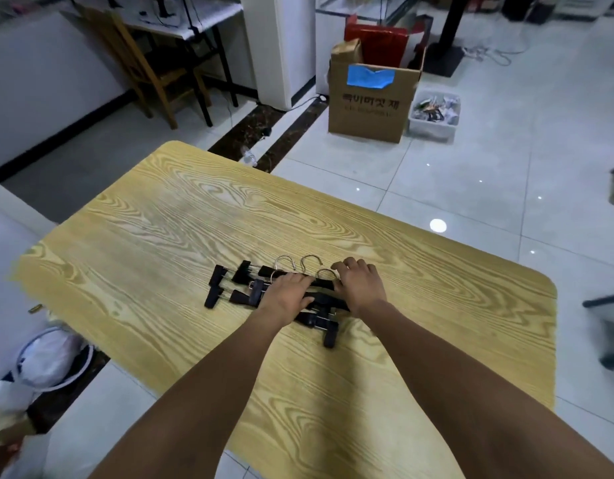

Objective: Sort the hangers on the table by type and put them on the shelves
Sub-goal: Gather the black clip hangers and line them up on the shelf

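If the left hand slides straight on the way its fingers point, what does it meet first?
Probably the metal hooks of the black clip hangers the left hand lies on; beyond them, bare wooden table. Depth is unclear.

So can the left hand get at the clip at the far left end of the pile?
Probably yes. The left hand rests on the hangers, and only bare table surrounds that clip.

Both hands, left hand (287, 294) and right hand (359, 283), flat on black clip hangers (245, 286) (metal hooks) on wooden table (160, 236).
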